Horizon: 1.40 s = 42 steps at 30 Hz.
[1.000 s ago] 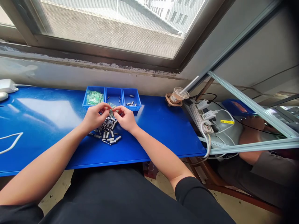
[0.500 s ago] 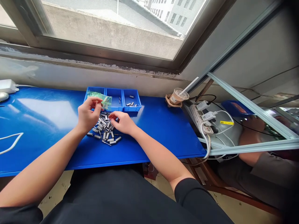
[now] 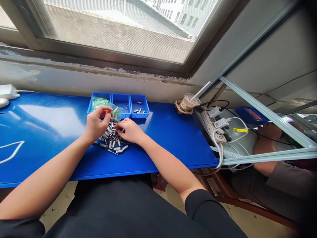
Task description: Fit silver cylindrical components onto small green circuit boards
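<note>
My left hand [image 3: 98, 121] pinches a small clear bag with a green tint [image 3: 117, 113] and holds it in front of the blue bins. Below the bag, a heap of grey metal cylinders and thin rivet-like pins [image 3: 114, 144] lies on the blue table. My right hand [image 3: 130, 131] reaches into the right side of this heap, its thumb and fingers closed together around a thin metal pin [image 3: 114, 129]. What else its fingertips touch is hidden.
Three joined blue bins [image 3: 121, 115] stand behind the heap: green-tinted bags at left, a few small pins in the middle, several cylinders at right. A drink cup [image 3: 187, 101] sits in a cardboard holder near a power strip [image 3: 214, 127]. Another person's arm [image 3: 266, 147] shows beyond the metal frame.
My left hand has shifted slightly right and down with the bag, which now hangs lower. My right hand has moved a little left, its fingers closing into the heap.
</note>
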### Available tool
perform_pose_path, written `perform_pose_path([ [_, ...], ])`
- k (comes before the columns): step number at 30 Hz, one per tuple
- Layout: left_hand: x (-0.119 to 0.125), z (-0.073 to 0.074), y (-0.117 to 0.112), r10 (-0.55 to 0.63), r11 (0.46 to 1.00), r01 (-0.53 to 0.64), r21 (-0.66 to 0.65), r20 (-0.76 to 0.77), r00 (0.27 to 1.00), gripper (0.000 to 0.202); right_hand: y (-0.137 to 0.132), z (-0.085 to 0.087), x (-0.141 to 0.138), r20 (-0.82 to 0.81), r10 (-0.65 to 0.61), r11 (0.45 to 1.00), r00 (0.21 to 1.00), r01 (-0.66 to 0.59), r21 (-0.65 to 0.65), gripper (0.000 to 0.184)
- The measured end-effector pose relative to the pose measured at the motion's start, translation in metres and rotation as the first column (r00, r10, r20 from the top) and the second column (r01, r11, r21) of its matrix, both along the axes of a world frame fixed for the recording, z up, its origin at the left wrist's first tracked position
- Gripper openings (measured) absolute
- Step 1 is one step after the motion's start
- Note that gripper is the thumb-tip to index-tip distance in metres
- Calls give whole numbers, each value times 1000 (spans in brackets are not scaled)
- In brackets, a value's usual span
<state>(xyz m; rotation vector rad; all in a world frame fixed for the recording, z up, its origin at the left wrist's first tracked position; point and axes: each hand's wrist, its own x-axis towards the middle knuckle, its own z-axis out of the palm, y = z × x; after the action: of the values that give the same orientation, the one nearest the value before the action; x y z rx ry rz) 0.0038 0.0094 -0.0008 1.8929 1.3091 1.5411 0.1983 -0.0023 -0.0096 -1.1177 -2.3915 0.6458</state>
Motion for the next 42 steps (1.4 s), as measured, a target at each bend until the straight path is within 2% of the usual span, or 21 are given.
perform_pose_path([
  [7,0,2,-1,0,1000,1,10,-32,999,18,-1,5,0,25,-30,999,999,31,-39,22],
  [17,-1,2,-2,-5,1000,5,-8,-32,999,19,-3,8,1,52,-37,999,998,38,-8,25],
  [24,-1,2,-2,-8,1000,8,-7,-35,999,17,-3,12,3,17,-20,996,1000,22,-83,37],
  [33,-1,2,-2,4,1000,-5,-11,-50,999,19,-1,6,2,22,-35,998,999,36,-51,30],
  [38,-1,3,-2,1,1000,-1,-8,-43,999,20,-2,5,2,48,-6,999,999,8,-36,19],
  [42,0,3,-2,-3,1000,3,4,-44,999,22,-3,8,0,78,-7,999,997,10,-49,23],
])
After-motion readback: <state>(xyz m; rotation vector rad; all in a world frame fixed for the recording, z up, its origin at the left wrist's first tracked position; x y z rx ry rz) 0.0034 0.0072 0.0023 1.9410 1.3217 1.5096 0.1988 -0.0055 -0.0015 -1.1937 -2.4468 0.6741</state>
